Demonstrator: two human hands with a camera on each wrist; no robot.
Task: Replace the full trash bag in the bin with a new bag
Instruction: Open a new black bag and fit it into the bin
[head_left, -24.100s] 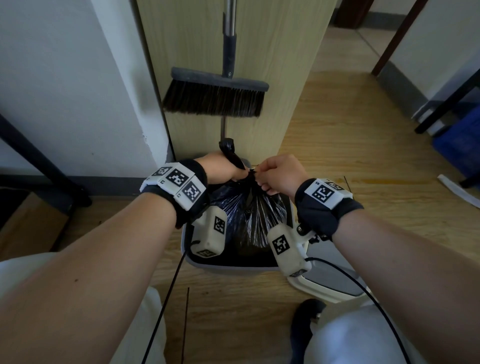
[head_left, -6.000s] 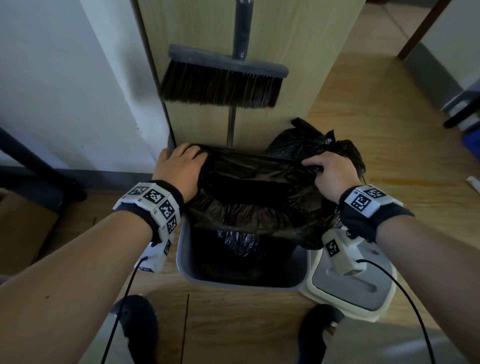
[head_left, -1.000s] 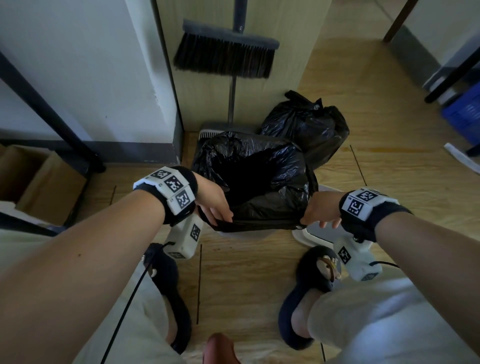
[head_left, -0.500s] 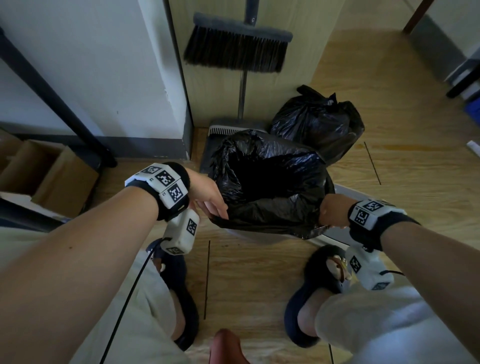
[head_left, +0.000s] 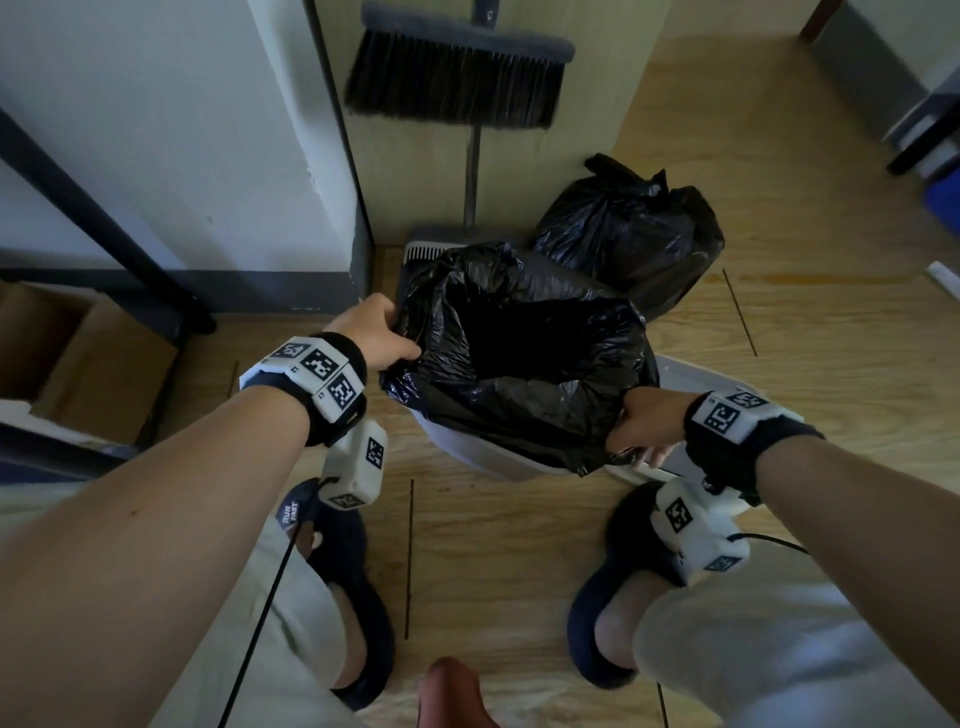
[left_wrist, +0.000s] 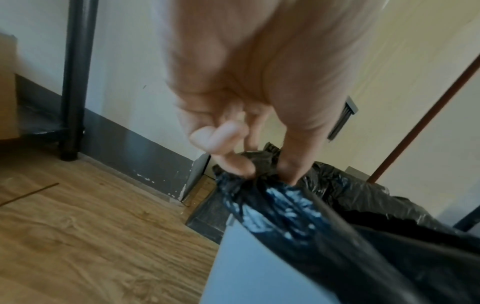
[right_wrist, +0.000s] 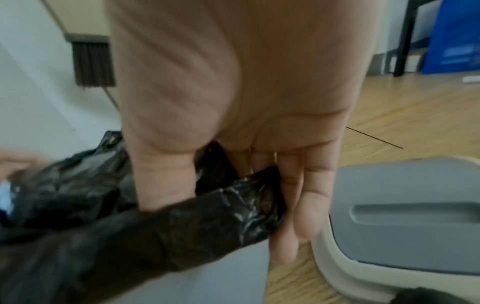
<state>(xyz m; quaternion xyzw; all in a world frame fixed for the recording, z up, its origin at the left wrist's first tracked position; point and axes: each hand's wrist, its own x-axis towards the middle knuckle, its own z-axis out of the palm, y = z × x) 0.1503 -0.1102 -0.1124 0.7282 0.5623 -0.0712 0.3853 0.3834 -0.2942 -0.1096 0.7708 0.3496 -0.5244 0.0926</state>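
Two hands work the mouth of a new black trash bag (head_left: 519, 364) at the centre of the head view. My left hand (head_left: 371, 332), at the bag's left edge, pinches a gathered fold of plastic between thumb and fingertips. My right hand (head_left: 641, 421), at the lower right edge, has its thumb tucked behind the rolled rim; two fingers (right_wrist: 301, 205) lie straight along the outside, and the rest are hidden by the plastic.

The bag sits open in the pale grey bin (head_left: 488, 457), its rim partly folded over the bin's edge. I judge the step in hand to be fitting the new liner; next, the rim needs stretching and pulling down evenly round every side so it stays put.

Above and right of the bin, the full trash bag (head_left: 628, 234) rests tied on the wooden floor. The bin lid (right_wrist: 405, 216) lies just right of the bin. A broom (head_left: 457, 83) hangs at the top centre.

The only readable writing is "RUN FAST" on my left slipper (head_left: 343, 561), at the lower left.
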